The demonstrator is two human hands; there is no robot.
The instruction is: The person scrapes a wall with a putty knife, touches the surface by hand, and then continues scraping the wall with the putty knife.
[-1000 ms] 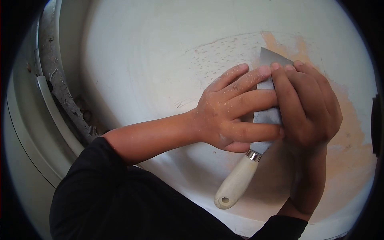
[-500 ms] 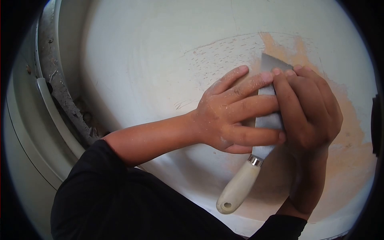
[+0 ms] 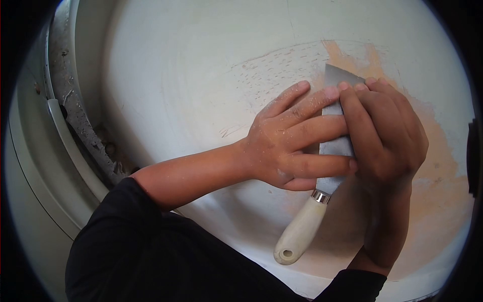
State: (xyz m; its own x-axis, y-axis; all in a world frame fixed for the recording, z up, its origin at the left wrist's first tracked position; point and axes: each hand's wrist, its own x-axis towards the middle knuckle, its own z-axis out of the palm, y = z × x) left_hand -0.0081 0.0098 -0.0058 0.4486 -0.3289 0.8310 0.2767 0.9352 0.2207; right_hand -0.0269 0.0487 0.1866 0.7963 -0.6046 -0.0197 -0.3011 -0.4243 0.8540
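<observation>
Head view: scraper (image 3: 320, 196) sits between my hands over the pale panel (image 3: 186, 100), blade (image 3: 336, 147) top just beside the peach patch (image 3: 443, 151), handle (image 3: 302, 229) angled down-left. My right hand (image 3: 390, 128) grasps the blade's right edge, fingers bent, thumb hidden. My left hand (image 3: 284, 141) lies across the blade, unclenched, fingers spread, dusty specks on it. Short dark scratches (image 3: 274, 63) upper left of blade.
</observation>
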